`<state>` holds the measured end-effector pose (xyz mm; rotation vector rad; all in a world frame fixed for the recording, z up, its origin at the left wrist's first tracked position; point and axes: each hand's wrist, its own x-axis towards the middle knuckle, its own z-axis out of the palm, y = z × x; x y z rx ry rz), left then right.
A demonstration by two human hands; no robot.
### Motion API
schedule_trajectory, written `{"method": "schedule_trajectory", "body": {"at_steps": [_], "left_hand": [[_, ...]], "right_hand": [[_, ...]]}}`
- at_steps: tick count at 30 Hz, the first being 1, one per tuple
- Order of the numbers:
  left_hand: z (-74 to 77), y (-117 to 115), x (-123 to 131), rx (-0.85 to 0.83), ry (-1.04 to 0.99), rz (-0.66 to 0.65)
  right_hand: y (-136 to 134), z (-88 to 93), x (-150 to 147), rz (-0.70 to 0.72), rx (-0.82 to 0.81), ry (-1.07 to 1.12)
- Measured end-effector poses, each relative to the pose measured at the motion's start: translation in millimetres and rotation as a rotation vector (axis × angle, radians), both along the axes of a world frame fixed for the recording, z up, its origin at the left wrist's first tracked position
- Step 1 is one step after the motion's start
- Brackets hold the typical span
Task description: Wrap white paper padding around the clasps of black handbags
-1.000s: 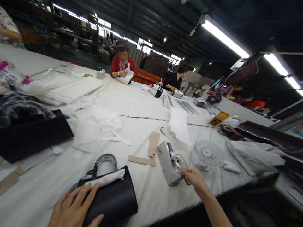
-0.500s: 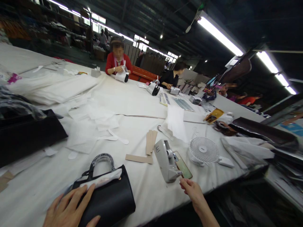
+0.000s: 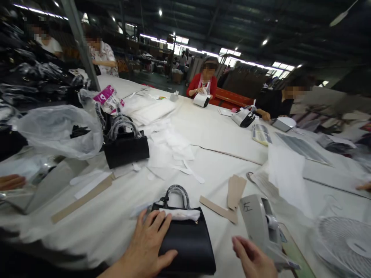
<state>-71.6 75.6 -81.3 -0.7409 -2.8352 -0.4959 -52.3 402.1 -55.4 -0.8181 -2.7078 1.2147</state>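
Note:
A black handbag (image 3: 188, 243) with a plastic-wrapped handle (image 3: 176, 189) lies in front of me. My left hand (image 3: 149, 243) rests on it with fingers spread, their tips on a white-wrapped bundle (image 3: 181, 214) along the bag's top. To the right, my right hand (image 3: 253, 258) is pinched closed between the bag and a grey tape dispenser (image 3: 252, 212). Whatever its fingertips hold, if anything, is too small to make out. A phone (image 3: 298, 251) lies partly hidden behind the dispenser.
Tan cardboard strips (image 3: 236, 193) lie behind the dispenser. A white fan (image 3: 344, 239) stands at right. Another black handbag (image 3: 127, 148) and a clear plastic bag (image 3: 60, 131) are at left. Co-workers, one in a red top (image 3: 214, 87), work around the table (image 3: 214, 131).
My view has swung left, so things appear farther right. My right hand has come away from the dispenser's front end towards the handbag. My left hand stays on the bag.

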Motion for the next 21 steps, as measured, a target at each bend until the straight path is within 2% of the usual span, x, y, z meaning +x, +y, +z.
{"method": "schedule_trajectory", "body": {"at_steps": [2,4,7,10,14,21], "left_hand": [[0.7,0,1,0.023,-0.031,0.001],[1.3,0,2,0.051,-0.052,0.0],[3.2,0,3,0.092,-0.077,0.0],[5.1,0,3,0.121,-0.089,0.002],[3.2,-2,3,0.131,-0.074,-0.018],[-6.4,-4,2,0.15,0.005,-0.026]], "right_hand": [[-58,15.2,-20,0.212,-0.134,0.06],[-108,25.4,-35,0.346,-0.214,0.101],[-155,27.3,-50,0.441,-0.282,0.091],[-173,19.2,-58,0.444,-0.249,0.056],[-179,10.4,-63,0.407,-0.182,0.013],[-184,9.8,-64,0.434,0.06,-0.012]]}}
